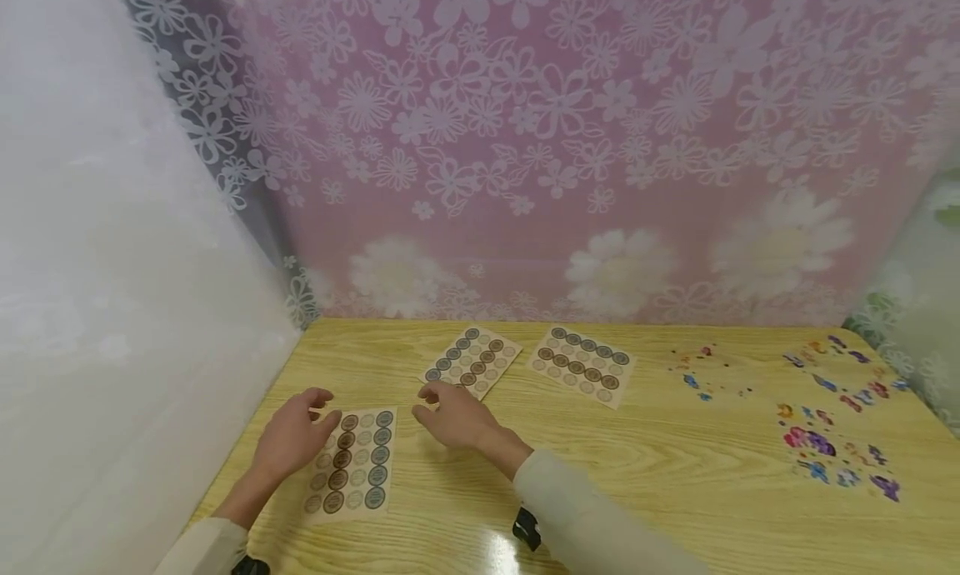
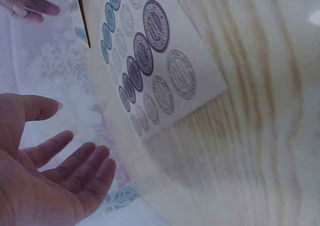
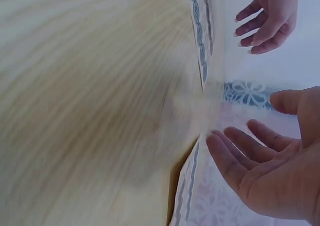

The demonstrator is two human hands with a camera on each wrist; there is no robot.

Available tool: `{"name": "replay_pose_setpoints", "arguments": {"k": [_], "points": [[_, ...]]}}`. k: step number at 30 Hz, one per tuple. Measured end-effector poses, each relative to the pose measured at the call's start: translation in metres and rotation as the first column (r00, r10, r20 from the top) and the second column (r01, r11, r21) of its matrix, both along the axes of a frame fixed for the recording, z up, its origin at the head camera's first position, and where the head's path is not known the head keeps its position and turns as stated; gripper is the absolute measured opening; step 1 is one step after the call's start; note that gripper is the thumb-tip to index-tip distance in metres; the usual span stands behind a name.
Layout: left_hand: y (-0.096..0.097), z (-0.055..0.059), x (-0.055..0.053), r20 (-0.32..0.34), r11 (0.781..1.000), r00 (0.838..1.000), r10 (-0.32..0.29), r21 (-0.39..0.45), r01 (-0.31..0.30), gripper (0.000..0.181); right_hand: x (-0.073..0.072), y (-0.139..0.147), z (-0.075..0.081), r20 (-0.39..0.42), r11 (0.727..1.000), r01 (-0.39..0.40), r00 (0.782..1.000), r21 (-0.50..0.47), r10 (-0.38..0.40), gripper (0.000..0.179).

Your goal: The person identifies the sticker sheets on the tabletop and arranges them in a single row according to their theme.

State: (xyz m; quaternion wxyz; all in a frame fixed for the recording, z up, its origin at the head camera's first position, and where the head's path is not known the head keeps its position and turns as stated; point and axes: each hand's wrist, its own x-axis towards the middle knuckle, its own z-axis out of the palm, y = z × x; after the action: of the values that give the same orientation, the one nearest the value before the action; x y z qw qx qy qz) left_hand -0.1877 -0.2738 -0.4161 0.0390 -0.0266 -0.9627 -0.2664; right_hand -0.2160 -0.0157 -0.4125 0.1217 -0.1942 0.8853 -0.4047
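Observation:
A sheet of round stickers (image 1: 355,467) in brown, blue and pale rows lies flat at the left front of the table. My left hand (image 1: 292,433) hovers over its left side, fingers loosely bent and holding nothing; in the left wrist view the left hand (image 2: 60,171) is apart from the sheet. To the right of that sheet is my right hand (image 1: 457,417), also with nothing in it. Its fingers are relaxed in the right wrist view, where the right hand (image 3: 270,166) appears above the table. A second sticker sheet (image 1: 480,354) lies just beyond it, partly hidden by the hand.
A third sticker sheet (image 1: 583,363) lies at the back middle of the wood-grain table (image 1: 660,492). Several small colourful pieces (image 1: 813,442) are scattered on the right side. A pink flowered curtain (image 1: 525,183) hangs behind the table, and a white sheet (image 1: 135,267) borders the left.

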Motion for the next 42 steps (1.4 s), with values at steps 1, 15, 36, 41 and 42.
{"name": "replay_pose_setpoints", "arguments": {"k": [1,15,36,41,42], "points": [[0.002,0.0,-0.001,-0.009,1.0,1.0,-0.007,0.002,0.007,0.04,-0.001,0.003,0.001,-0.015,1.0,0.001,1.0,0.018,0.0,0.04],[0.041,-0.001,-0.02,-0.232,0.965,0.955,-0.186,-0.225,0.133,0.054,-0.007,0.042,0.008,-0.376,0.929,0.079,0.924,0.361,0.067,0.051],[0.088,-0.004,-0.05,-0.239,0.881,0.916,-0.323,-0.429,0.198,0.066,-0.013,0.091,0.0,-0.386,0.807,0.231,0.922,0.544,-0.003,0.067],[0.095,-0.005,-0.06,-0.241,0.873,0.911,-0.334,-0.445,0.203,0.067,-0.015,0.099,-0.004,-0.351,0.817,0.249,0.934,0.521,-0.06,0.068],[0.096,-0.006,-0.062,-0.236,0.871,0.913,-0.334,-0.446,0.204,0.067,-0.016,0.1,-0.005,-0.337,0.823,0.249,0.939,0.51,-0.075,0.069]]}}
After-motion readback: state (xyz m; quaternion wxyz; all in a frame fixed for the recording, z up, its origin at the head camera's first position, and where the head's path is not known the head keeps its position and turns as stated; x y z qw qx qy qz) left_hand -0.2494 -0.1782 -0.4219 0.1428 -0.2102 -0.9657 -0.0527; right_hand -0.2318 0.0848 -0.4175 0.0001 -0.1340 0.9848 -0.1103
